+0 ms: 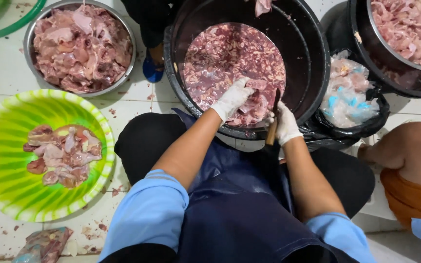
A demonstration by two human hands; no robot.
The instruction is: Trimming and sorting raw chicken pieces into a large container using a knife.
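I'm grasping a meat piece (255, 100) with my left hand (232, 99) at the black tub (313, 58)'s near rim, right hand (284, 125) clenching a knife (272, 127) just beside it

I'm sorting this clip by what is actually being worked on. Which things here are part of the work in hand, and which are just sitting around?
In hand:
left hand, gloved, on meat in the black tub
right hand, gloved, holding a knife

Lying about:
steel bowl of meat
green basin with some pieces
black bag of plastic wrappers
another tub of meat
small packet on the floor
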